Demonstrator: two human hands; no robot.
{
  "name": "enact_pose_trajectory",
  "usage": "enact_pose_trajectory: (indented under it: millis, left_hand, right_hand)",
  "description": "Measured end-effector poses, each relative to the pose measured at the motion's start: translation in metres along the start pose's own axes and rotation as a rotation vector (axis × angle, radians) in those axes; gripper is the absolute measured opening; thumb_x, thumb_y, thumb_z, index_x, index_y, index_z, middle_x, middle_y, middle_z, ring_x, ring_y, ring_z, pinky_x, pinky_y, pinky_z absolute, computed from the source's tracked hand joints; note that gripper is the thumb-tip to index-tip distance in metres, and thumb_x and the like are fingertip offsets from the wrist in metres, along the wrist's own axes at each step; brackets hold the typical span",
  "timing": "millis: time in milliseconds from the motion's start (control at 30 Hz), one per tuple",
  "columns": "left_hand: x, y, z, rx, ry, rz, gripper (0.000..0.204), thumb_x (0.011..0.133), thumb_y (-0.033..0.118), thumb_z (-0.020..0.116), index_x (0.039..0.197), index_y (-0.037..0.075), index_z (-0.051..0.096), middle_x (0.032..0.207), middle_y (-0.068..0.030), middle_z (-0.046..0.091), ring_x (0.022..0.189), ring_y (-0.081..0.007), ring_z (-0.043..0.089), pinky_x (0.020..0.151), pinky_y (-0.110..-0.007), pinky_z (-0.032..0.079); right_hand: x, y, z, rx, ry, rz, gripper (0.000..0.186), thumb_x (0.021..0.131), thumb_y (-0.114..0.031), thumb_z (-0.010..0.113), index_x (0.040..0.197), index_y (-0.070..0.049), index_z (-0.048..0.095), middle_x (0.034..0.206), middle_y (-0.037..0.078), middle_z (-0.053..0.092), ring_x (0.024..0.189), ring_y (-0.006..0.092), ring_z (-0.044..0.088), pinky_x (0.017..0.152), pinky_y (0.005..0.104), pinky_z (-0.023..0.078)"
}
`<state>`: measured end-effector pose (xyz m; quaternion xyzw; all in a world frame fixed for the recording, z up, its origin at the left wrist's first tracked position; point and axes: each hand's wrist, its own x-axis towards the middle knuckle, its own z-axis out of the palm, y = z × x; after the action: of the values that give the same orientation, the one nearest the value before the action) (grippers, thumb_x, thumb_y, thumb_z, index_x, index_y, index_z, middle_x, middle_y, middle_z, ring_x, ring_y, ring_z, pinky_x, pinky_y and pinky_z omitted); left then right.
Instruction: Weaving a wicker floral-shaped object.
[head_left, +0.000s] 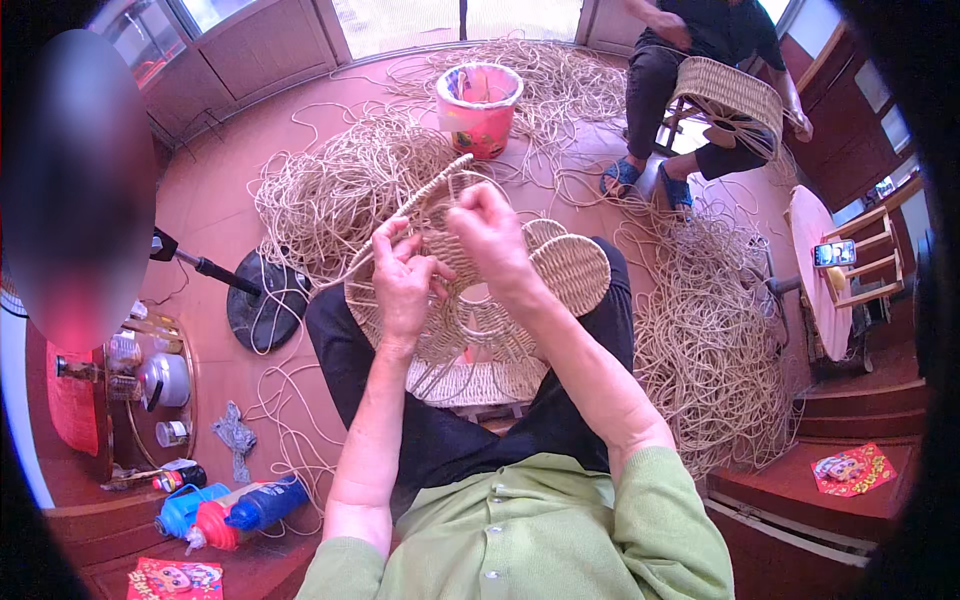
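Note:
A beige woven cord piece [430,320] rests across my lap, with rounded, petal-like woven panels [570,276] at its right side. Its narrow wrapped edge [433,186] slants up and away, past my fingers. My left hand [405,282] grips the work from the left, its thumb and fingers bent against the weave. Just above and to the right, my right hand [492,238] is closed in a pinch near that edge. A thin cord strand [463,178] seems to run into its fingers, though the fingertips are partly hidden.
Heaps of loose cord [350,185] lie ahead, and another cord pile [710,340] spreads at right. A pink bucket [480,140] stands beyond my hands. Another person [650,100] sits far right with a woven basket [730,95]. Bottles [265,503] lie at lower left.

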<state>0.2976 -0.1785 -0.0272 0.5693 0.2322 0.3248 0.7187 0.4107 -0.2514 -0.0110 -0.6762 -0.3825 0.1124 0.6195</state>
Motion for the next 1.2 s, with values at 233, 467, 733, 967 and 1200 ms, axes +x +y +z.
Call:
enact_pose_trajectory:
  millis: [233, 467, 733, 967, 1200]
  left_hand:
    - [-0.007, -0.028, 0.013, 0.133, 0.192, 0.305, 0.032, 0.089, -0.003, 0.061, 0.121, 0.002, 0.058, 0.107, -0.0129, 0.066, 0.063, -0.0080, 0.065, 0.046, -0.018, 0.048]
    - [0.004, -0.028, 0.017, -0.098, 0.367, 0.187, 0.012, 0.096, 0.009, 0.061, 0.106, 0.001, 0.060, 0.074, -0.0061, 0.067, 0.045, -0.0104, 0.060, 0.034, -0.020, 0.035]
    - [0.025, -0.030, 0.004, 0.212, 0.457, 0.154, 0.013, 0.089, 0.005, 0.064, 0.096, -0.004, 0.057, 0.072, -0.0099, 0.066, 0.055, -0.0150, 0.063, 0.050, -0.030, 0.051]
    - [0.034, 0.003, -0.008, 0.031, 0.141, -0.299, 0.012, 0.090, 0.007, 0.061, 0.100, 0.002, 0.063, 0.070, -0.0004, 0.062, 0.049, -0.0047, 0.050, 0.037, -0.019, 0.029]
    - [0.029, -0.002, -0.012, -0.045, 0.120, -0.292, 0.016, 0.093, 0.011, 0.059, 0.105, 0.002, 0.058, 0.076, -0.0006, 0.061, 0.053, -0.0058, 0.053, 0.039, -0.019, 0.031]
  right_hand:
    - [-0.084, -0.040, -0.001, 0.142, 0.073, -0.119, 0.008, 0.097, -0.005, 0.051, 0.104, -0.006, 0.048, 0.071, -0.002, 0.050, 0.060, 0.0063, 0.049, 0.051, 0.0241, 0.040]
    - [-0.135, -0.142, 0.019, -0.004, -0.491, -1.111, 0.025, 0.075, -0.015, 0.065, 0.098, -0.009, 0.059, 0.094, 0.009, 0.065, 0.071, 0.0186, 0.061, 0.056, 0.0325, 0.051]
    - [-0.011, -0.044, -0.011, -0.429, -0.194, -0.218, 0.027, 0.083, -0.014, 0.071, 0.101, -0.004, 0.053, 0.088, 0.019, 0.068, 0.084, 0.0368, 0.068, 0.068, 0.0463, 0.053]
    - [0.037, -0.008, 0.012, -0.648, -0.421, -0.217, 0.048, 0.074, -0.013, 0.074, 0.105, 0.006, 0.043, 0.085, 0.025, 0.068, 0.086, 0.0424, 0.067, 0.072, 0.0510, 0.052]
    - [0.033, -0.009, 0.009, -0.739, -0.470, -0.398, 0.037, 0.082, -0.020, 0.066, 0.106, 0.005, 0.051, 0.077, 0.018, 0.070, 0.078, 0.0344, 0.071, 0.066, 0.0444, 0.055]
